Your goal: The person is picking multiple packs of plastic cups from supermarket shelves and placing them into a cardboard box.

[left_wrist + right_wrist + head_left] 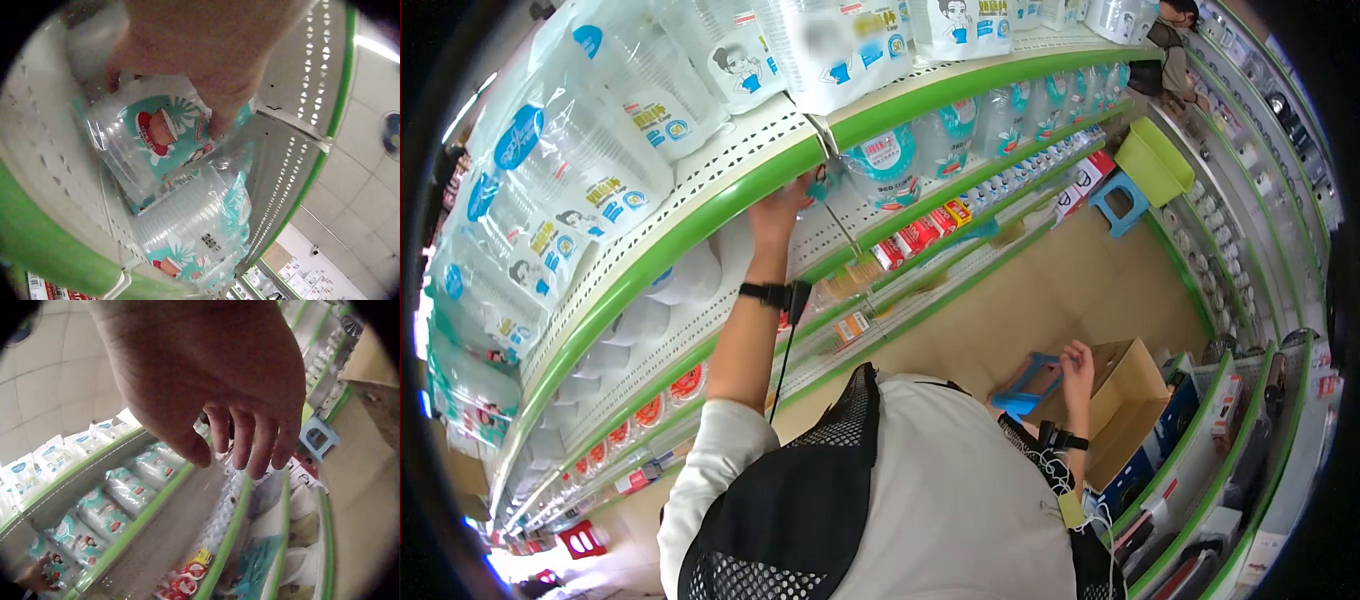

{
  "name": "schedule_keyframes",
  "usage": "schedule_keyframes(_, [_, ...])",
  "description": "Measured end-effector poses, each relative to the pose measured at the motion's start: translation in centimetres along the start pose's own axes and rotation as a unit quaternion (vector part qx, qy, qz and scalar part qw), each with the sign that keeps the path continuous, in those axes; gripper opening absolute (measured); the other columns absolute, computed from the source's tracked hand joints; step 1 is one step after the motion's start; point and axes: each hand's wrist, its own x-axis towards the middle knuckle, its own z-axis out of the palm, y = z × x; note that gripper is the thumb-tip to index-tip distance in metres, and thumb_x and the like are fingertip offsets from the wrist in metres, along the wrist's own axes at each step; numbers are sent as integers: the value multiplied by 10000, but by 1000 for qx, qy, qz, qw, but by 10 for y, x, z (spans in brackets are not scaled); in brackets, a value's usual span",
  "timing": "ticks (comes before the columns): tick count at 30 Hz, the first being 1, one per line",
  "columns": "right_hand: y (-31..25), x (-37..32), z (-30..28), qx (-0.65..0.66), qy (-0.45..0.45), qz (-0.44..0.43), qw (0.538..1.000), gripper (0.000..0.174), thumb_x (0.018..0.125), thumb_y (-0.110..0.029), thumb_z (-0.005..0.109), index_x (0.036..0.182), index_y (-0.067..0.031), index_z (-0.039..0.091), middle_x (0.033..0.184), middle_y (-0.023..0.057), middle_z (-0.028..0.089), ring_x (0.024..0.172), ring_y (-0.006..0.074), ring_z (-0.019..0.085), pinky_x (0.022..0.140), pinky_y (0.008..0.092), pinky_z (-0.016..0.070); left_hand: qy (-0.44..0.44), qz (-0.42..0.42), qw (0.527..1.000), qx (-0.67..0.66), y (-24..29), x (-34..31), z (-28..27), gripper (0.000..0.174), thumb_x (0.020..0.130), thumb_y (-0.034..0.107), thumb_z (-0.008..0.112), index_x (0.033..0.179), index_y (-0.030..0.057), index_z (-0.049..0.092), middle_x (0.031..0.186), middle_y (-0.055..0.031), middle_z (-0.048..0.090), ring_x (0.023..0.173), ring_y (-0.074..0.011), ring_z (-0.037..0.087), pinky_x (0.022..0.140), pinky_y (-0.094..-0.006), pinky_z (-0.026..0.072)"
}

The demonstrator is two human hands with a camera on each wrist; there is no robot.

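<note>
Left hand (206, 56) grips teal-labelled cup pack (150, 144); neighbouring pack (200, 237) reads 360.

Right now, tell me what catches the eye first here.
The left hand reaches up to a green-edged shelf and grips a teal-labelled pack of clear plastic cups. Lower right, the right hand hangs with loose fingers beside a cardboard box on the aisle floor.
</note>
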Motion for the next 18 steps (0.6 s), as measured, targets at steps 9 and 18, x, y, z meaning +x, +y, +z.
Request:
schedule_keyframes(9, [-179,82,180,10,-236,-163,958,565,907,-88,684,1421,-50,454,1347,129,564,1206,224,575,1022,377,475,-98,-176,970,-133,57,-60,-54,681,816,101,817,1364,-42,438,1248,-184,598,1046,-246,660,602,-324,651])
schedule_keyframes(18, [-281,12,307,59,-515,-205,830,973,876,-254,805,1595,-62,179,1531,205,388,1381,270,443,1143,413,381,-231,-265,914,-202,94,-111,-76,846,803,163,866,1444,16,334,1337,-154,545,1175,-231,586,810,-364,633])
